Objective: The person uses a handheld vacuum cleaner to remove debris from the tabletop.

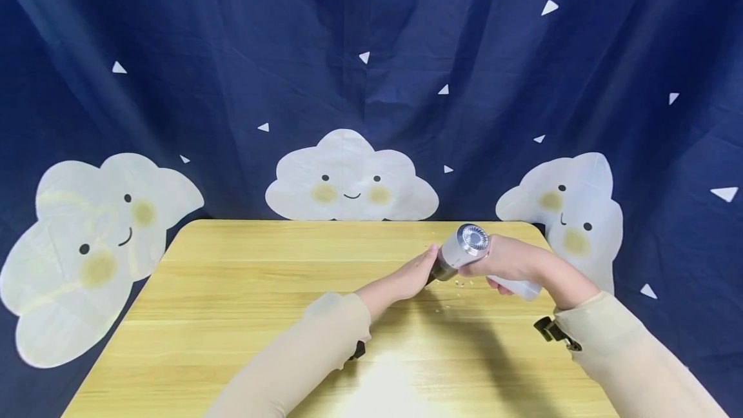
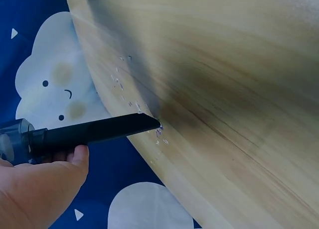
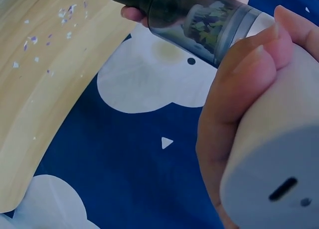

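Observation:
A white and silver handheld vacuum cleaner (image 1: 457, 251) is held in both hands over the right part of the table. My right hand (image 1: 513, 258) grips its white handle (image 3: 279, 119). Near the front, my left hand (image 1: 406, 279) holds it where the black crevice nozzle (image 2: 99, 132) joins the clear dust cup (image 3: 172, 25). Colourful scraps fill part of that cup around the filter. In the left wrist view the slanted nozzle tip points down at small shiny paper bits (image 2: 159, 134) scattered on the wood.
The light wooden table (image 1: 244, 276) has rounded far corners. Right behind it hangs a dark blue curtain (image 1: 325, 37) with white triangles and smiling clouds. More loose bits (image 3: 32, 40) lie close to the table's edge in the right wrist view.

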The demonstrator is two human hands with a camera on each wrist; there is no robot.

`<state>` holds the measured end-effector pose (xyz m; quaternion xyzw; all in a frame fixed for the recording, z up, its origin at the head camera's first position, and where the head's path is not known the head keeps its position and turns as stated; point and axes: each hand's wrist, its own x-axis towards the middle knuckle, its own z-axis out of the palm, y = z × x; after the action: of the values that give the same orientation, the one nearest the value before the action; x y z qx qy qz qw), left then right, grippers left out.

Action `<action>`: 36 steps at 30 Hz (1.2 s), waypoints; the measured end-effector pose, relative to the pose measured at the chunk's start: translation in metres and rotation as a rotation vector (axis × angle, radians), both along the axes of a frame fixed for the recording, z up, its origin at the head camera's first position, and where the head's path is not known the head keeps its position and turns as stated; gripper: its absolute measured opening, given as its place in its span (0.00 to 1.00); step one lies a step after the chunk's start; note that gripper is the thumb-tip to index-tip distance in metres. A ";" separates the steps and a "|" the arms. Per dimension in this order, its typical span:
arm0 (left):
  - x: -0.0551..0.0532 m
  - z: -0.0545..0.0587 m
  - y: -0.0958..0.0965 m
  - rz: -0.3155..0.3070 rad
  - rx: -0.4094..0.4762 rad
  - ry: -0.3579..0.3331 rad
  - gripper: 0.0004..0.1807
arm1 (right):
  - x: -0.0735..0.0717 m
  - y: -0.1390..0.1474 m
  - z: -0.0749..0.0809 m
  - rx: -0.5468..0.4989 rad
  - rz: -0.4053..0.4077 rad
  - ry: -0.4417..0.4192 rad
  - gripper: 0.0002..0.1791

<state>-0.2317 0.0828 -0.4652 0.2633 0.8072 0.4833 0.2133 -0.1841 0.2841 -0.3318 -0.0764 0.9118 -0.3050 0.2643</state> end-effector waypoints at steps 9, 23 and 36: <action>0.002 0.004 0.006 -0.022 -0.004 -0.026 0.45 | 0.002 0.006 0.001 -0.009 0.001 -0.002 0.16; 0.003 0.005 0.012 -0.048 -0.017 -0.011 0.46 | 0.006 0.016 0.000 -0.057 0.027 -0.011 0.17; 0.001 0.004 0.014 -0.118 -0.015 -0.029 0.44 | 0.013 0.033 -0.010 -0.104 0.032 -0.016 0.20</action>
<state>-0.2307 0.0968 -0.4615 0.3017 0.7908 0.4674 0.2551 -0.1706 0.3169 -0.3420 -0.1022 0.8912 -0.3485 0.2720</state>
